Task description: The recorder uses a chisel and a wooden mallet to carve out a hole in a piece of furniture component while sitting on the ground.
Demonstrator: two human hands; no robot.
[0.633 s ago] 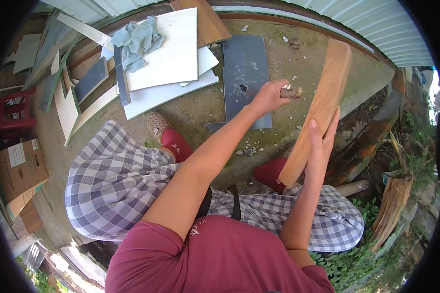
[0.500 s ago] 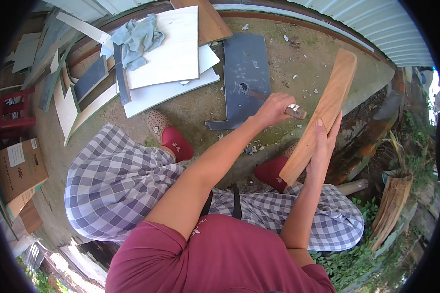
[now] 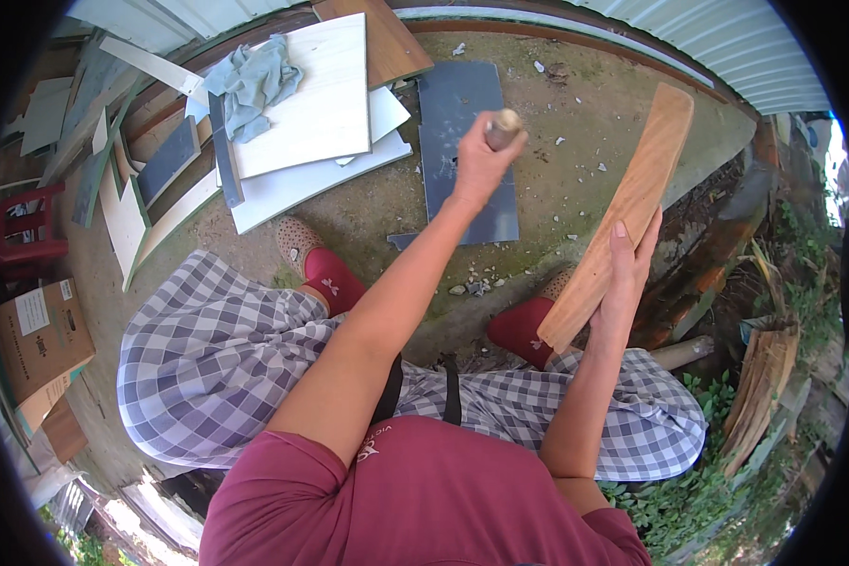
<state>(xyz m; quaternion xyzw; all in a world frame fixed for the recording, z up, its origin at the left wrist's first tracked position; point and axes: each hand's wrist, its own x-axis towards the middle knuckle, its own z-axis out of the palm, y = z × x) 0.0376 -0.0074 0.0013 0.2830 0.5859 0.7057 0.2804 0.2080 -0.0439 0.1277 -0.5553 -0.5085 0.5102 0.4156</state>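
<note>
My left hand [image 3: 481, 165] is wrapped around the handle of a chisel [image 3: 506, 123], its butt end pointing up and blurred by motion. The hand hides the chisel's blade. Beneath it, a dark grey board [image 3: 453, 94] with a notched near edge lies on the ground, and the hand covers most of the hole in it. To the right, my right hand [image 3: 624, 264] grips a long, thick piece of wood [image 3: 623, 208] near its lower half, thumb along the face. The wood is tilted, its wider end up and away from me, apart from the chisel.
A stack of white panels [image 3: 321, 94] bears a crumpled grey-blue cloth [image 3: 255, 80]. Offcuts [image 3: 174, 151], a red plastic stool [image 3: 30, 226] and a cardboard box [image 3: 42, 330] are at left. Chips [image 3: 479, 287] litter the ground. Split wood [image 3: 759, 387] lies at right among plants.
My left hand has moved left and away from me, turning the chisel from a slant to more upright. The right hand and its piece of wood have barely moved.
</note>
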